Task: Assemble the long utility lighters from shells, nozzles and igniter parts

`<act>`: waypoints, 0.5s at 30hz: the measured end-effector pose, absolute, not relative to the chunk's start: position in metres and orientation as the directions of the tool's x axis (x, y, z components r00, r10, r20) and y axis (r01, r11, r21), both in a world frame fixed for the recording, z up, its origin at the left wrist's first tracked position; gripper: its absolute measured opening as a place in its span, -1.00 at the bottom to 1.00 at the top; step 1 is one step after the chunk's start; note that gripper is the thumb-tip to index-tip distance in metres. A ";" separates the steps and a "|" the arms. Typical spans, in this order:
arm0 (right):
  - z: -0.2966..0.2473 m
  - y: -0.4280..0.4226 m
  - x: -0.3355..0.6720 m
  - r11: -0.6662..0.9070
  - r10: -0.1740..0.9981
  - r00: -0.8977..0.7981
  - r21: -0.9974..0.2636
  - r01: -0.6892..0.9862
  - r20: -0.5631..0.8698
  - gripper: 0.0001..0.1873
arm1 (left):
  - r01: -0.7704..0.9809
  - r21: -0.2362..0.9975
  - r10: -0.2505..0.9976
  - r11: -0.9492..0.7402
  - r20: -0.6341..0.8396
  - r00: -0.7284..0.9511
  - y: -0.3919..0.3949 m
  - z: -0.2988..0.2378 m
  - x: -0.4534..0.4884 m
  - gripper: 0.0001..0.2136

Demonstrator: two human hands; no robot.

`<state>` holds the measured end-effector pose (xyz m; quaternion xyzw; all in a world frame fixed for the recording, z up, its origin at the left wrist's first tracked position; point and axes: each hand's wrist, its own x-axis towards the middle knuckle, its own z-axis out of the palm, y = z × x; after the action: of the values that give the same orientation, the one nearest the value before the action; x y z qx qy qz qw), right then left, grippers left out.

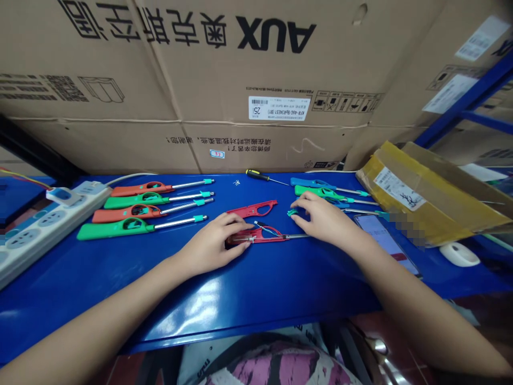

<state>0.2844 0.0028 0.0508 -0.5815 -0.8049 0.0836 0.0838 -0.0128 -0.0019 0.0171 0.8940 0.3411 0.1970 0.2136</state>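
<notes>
My left hand (214, 243) rests on the blue shelf, its fingers closed on the handle end of an opened red stick lighter (260, 235) with loose wires showing. A separate red shell half (252, 208) lies just behind it. My right hand (320, 216) reaches over the lighter's metal tube (294, 236), fingertips pinching at a small teal part (292, 213).
Several whole lighters, orange and green (140, 214), lie in a row at the left. More blue and green ones (328, 191) lie behind my right hand. A screwdriver (260, 176), a power strip (40, 227), a phone (382, 238), a taped box (425, 198) and a white mouse (459, 253) are around. Big cardboard boxes form the back wall.
</notes>
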 end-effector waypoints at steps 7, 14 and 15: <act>0.047 0.018 0.268 0.255 0.961 -0.266 -0.132 0.958 -0.079 -0.91 | 0.525 0.501 0.698 -0.688 0.262 0.666 -0.002 0.016 -0.012 -0.74; 0.031 0.011 0.264 0.350 0.935 -0.354 -0.208 0.913 0.020 -0.90 | 0.577 0.378 0.676 -0.724 0.225 0.701 0.017 0.025 0.002 -0.76; 0.030 0.011 0.263 0.363 0.930 -0.365 -0.211 0.908 0.029 -0.89 | 0.587 0.342 0.667 -0.734 0.197 0.719 0.022 0.027 0.006 -0.77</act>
<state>0.2630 0.0108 0.0298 -0.5587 -0.8224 0.0798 0.0716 0.0062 0.0216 0.0270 0.9180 0.3415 0.1553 0.1286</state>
